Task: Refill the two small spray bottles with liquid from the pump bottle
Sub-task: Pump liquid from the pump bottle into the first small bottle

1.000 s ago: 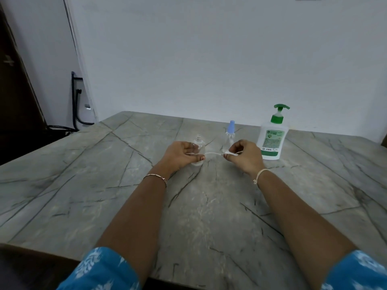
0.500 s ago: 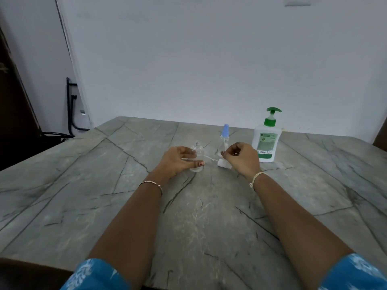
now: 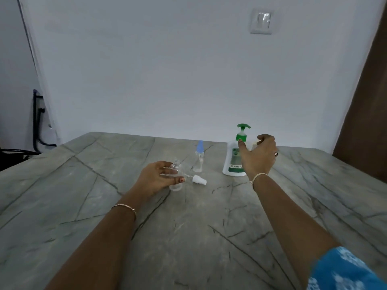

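Note:
My left hand (image 3: pixel 156 178) grips a small clear spray bottle (image 3: pixel 176 181) that stands upright on the table with its neck uncapped. Its white spray head (image 3: pixel 199 180) lies on its side just right of it, with the thin tube pointing left. A second small bottle (image 3: pixel 198 158) with a blue cap stands behind, untouched. The white pump bottle (image 3: pixel 234 162) with a green pump stands at the right. My right hand (image 3: pixel 259 156) hovers open in front of it, thumb near the green collar, fingers curled apart, holding nothing.
The grey marble table (image 3: pixel 188 222) fills the foreground. A white wall with a light switch (image 3: pixel 261 21) rises behind. A brown panel (image 3: pixel 364 114) stands at the right and a black frame (image 3: pixel 38 124) at the left, off the table.
My right hand has let go of the white spray head, which now lies on the table, and has moved right and up to the pump bottle. My left hand stays on the clear bottle.

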